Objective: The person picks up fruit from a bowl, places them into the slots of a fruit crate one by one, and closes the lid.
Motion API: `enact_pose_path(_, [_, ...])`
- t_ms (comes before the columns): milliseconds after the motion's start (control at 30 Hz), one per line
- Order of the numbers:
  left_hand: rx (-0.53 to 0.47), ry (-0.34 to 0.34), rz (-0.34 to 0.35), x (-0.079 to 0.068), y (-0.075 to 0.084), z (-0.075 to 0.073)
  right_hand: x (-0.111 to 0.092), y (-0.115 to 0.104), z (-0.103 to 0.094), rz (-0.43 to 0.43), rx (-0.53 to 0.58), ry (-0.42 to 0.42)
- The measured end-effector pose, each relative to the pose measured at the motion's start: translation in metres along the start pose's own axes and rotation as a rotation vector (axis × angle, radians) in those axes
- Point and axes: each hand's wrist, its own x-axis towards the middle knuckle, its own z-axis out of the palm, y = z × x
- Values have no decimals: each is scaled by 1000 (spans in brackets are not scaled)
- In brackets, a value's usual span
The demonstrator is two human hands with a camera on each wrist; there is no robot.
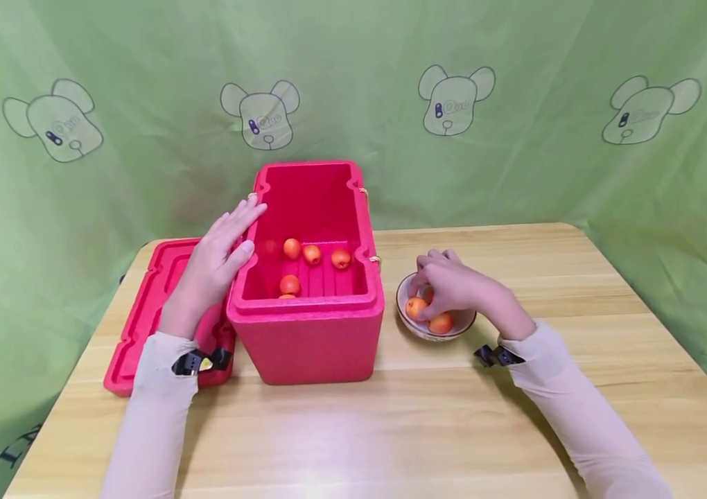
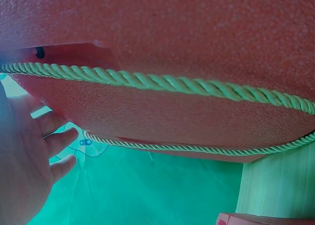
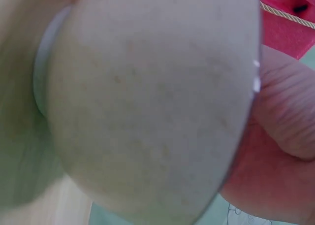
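A red foam box [image 1: 306, 346] stands uncovered on the table, with several orange loquats [image 1: 341, 259] on its ribbed floor. My left hand [image 1: 210, 260] rests on the box's left rim, fingers extended. In the left wrist view, that hand lies beside the box wall and its twisted rope [image 2: 172, 83]. To the right of the box is a small white bowl [image 1: 428, 334] with a dark rim. My right hand [image 1: 453, 283] reaches into it and pinches a loquat [image 1: 416, 308] between thumb and fingers. Another loquat [image 1: 441, 323] lies by the thumb; a further one is partly hidden.
The red box lid [image 1: 141, 333] lies flat on the wooden table [image 1: 453, 430], left of the box and under my left forearm. A green curtain [image 1: 360, 104] with printed mouse heads hangs behind the table and along its sides.
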Motion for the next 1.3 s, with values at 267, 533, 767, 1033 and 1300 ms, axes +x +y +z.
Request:
enact_pose_path(267, [0, -9, -11, 1, 0, -1, -2, -1, -6, -22, 37, 48])
enact_pose_path(533, [18, -5, -11, 2, 2, -5, -17, -5, -33, -8, 48, 130])
enact_pose_path(767, [16, -16, -12, 2, 1, -3, -36, -12, -58, -27, 54, 257])
enact_pose_path(1033, [21, -6, 4, 0, 1, -5, -35, -25, -88, -86, 37, 441])
enact_pose_path(1300, [12, -9, 12, 1, 1, 0, -26, -45, -123, -145, 12, 517])
